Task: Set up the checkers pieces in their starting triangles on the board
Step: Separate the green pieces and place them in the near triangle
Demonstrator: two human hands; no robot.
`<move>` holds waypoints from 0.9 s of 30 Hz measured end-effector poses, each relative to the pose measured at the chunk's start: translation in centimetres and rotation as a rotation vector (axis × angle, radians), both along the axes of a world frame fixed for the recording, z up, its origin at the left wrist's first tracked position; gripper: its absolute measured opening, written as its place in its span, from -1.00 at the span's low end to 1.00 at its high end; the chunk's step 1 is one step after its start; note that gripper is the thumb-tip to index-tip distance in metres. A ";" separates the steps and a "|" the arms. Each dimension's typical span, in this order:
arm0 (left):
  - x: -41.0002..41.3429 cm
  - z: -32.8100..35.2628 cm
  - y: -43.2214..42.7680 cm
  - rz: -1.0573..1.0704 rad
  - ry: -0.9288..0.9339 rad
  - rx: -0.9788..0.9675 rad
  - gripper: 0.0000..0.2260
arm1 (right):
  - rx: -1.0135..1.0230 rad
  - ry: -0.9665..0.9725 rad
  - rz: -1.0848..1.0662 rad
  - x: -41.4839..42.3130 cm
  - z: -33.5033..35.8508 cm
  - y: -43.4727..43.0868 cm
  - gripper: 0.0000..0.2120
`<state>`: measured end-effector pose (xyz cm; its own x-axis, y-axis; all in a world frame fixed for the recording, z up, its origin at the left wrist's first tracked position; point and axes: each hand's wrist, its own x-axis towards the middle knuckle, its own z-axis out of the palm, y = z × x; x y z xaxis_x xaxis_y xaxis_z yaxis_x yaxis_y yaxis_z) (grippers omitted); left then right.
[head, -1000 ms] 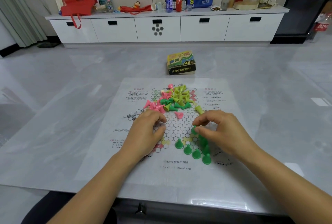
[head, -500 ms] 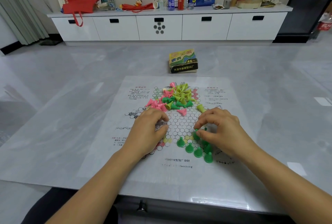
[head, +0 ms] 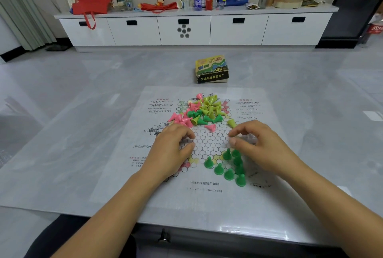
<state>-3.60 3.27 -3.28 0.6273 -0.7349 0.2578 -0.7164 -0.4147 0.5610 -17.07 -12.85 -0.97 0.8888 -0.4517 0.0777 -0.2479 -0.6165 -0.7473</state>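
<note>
A printed paper checkers board [head: 207, 195] lies flat on the grey table. Several dark green cone pieces [head: 229, 173] stand in the board's near right triangle. A mixed pile of pink, yellow-green and green pieces [head: 205, 110] lies at the board's far side. One pink piece [head: 211, 127] and one yellow-green piece [head: 231, 122] lie loose just in front of the pile. My left hand [head: 172, 152] rests on the board's left part, fingers loosely curled, with nothing visible in it. My right hand [head: 263, 148] hovers just above the green group, thumb and forefinger apart and empty.
The pieces' cardboard box [head: 211, 69] sits on the table beyond the board. A white low cabinet [head: 186, 29] with bags, bottles and a can on top runs along the far wall. The table's front edge [head: 186, 224] is close to me.
My right hand has let go of the green piece it pinched at the top of the near group and has drawn slightly away from it. My left hand has stayed in place.
</note>
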 end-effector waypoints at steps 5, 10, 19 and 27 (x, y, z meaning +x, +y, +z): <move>-0.1 -0.2 -0.2 -0.004 -0.023 -0.009 -0.88 | 0.196 -0.069 -0.134 -0.4 0.4 -1.5 -0.91; -0.3 -0.4 -0.8 -0.111 -0.049 -0.043 -0.84 | 0.200 -0.041 -0.153 -0.3 0.1 -1.9 -0.90; 0.4 -1.2 -3.2 -0.202 -0.090 0.097 -0.68 | 0.166 -0.023 -0.132 -0.2 -0.3 -2.1 -0.88; 0.4 -0.7 -2.8 -0.133 -0.086 -0.017 -0.88 | 0.053 -0.043 -0.118 0.2 -0.7 -2.4 -0.88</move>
